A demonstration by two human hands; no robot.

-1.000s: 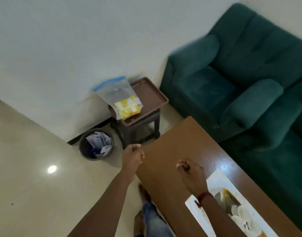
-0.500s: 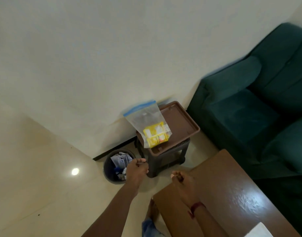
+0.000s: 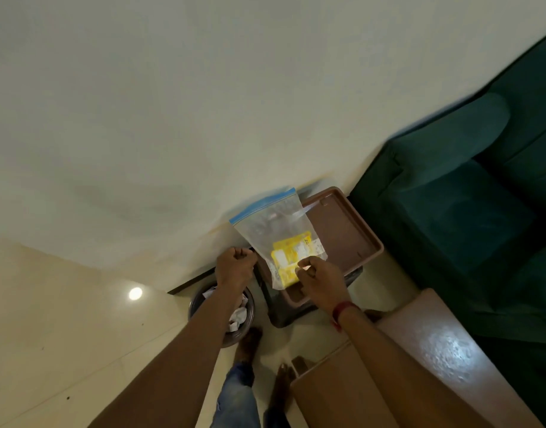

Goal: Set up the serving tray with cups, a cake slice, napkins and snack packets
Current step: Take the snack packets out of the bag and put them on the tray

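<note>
A brown serving tray (image 3: 345,233) lies on a small dark stool (image 3: 285,312) against the wall. A clear zip bag (image 3: 273,222) with a blue seal leans in the tray's left end, and yellow snack packets (image 3: 291,250) sit at its bottom. My left hand (image 3: 236,267) is a closed fist just left of the bag, at the tray's near left corner, with nothing visible in it. My right hand (image 3: 319,281) has its fingers curled in front of the bag's lower right, over the tray's front rim; no grip on the bag or tray is visible.
A round waste bin (image 3: 245,319) with crumpled paper stands on the floor left of the stool, under my left forearm. A green sofa (image 3: 457,205) fills the right side. The brown wooden table (image 3: 426,353) is at lower right, with my feet beside it.
The view has swung towards the stool and come closer. Both hands have moved forward and up from near the table to the tray and bag, fingers still curled.
</note>
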